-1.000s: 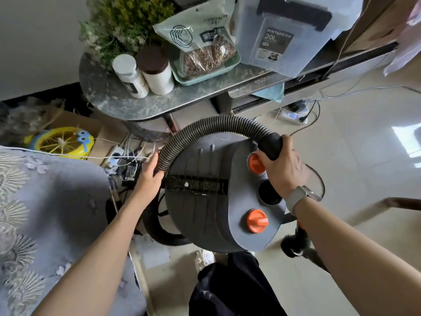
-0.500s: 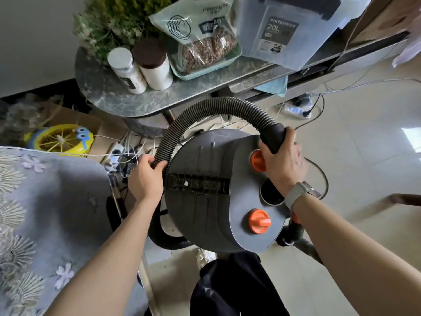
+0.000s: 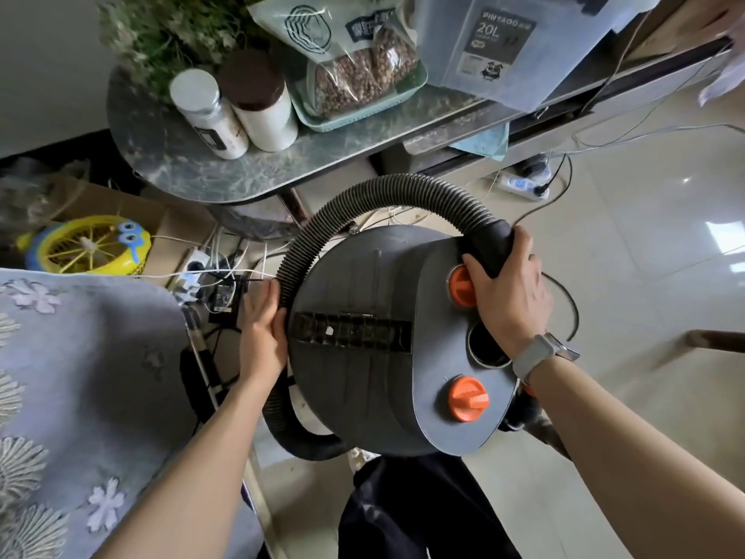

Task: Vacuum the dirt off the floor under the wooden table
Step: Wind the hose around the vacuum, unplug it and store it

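A grey canister vacuum [image 3: 363,381] with two orange knobs [image 3: 467,399] is raised off the floor in front of me. Its black ribbed hose [image 3: 387,191] arcs over the top and loops back beneath the body. My right hand [image 3: 508,292] grips the hose's black cuff [image 3: 494,244] by the upper orange knob. My left hand [image 3: 262,328] lies with straight fingers against the vacuum's left side, next to the hose. A wooden table leg [image 3: 713,340] pokes in at the right edge.
A marble-topped side table [image 3: 225,171] with jars, a plant and a tray stands just beyond the vacuum. A clear storage box [image 3: 524,46] sits on a shelf. Cables and power strips [image 3: 520,183] lie on the tiled floor. A patterned cloth [image 3: 72,397] covers furniture at left.
The vacuum has tilted and come up slightly toward me. My left hand went from curling round the hose to lying flat against the vacuum's side. My right hand kept its grip on the cuff.
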A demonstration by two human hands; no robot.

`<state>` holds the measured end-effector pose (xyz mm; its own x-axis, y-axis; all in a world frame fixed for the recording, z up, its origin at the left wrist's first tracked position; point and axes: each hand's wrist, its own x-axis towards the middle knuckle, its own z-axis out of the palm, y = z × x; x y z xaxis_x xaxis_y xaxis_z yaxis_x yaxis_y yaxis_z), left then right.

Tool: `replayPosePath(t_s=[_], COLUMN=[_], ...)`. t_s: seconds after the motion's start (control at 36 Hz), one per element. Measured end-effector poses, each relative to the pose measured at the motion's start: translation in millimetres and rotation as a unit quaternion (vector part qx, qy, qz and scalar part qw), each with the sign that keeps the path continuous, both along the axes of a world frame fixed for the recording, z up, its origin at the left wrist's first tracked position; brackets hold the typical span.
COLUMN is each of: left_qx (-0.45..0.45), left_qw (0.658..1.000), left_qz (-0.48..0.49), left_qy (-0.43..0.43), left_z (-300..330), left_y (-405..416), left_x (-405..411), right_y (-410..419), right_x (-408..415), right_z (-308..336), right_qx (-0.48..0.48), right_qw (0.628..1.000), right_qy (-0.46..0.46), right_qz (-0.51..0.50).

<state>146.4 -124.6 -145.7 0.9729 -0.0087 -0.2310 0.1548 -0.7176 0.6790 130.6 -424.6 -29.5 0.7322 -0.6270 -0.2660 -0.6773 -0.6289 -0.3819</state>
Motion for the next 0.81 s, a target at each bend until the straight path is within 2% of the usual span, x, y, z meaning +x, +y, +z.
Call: replayPosePath(t_s=[0.25,0.36,0.44,0.53,0.61,0.72,0.81], left_qx=[0.013,-0.043,-0.035,-0.009,0.022,0.102,0.051], left_qw=[0.984,0.982,0.977,0.985,0.993,0.989,0.996], left_qz=[0.067,0.084,0.116,0.107,0.065,-0.055,0.026], left_qy=[0.162,0.161,0.175,0.138,0.093,0.087,0.063], left_z=[-1,4,16,36,64,73,76], left_y=[-3,-5,-13,-29,-55,-69,-60], left_x=[33,33,28,25,15,-1,8], right_y=[-10,-26,-37,-42,-52,-69,-79], right_x=[0,-1,-5,-13,-20,-32,-35], right_z=[0,2,2,0,-2,-1,-4], right_qx=[0.012,0.024,0.033,0.056,0.094,0.105,0.102], right_qw=[1.000,0.999,0.998,0.997,0.994,0.991,0.992], right_qy=[0.004,0.027,0.051,0.052,0.050,0.048,0.037], right_qz=[0.016,0.019,0.008,0.001,-0.027,-0.060,-0.066])
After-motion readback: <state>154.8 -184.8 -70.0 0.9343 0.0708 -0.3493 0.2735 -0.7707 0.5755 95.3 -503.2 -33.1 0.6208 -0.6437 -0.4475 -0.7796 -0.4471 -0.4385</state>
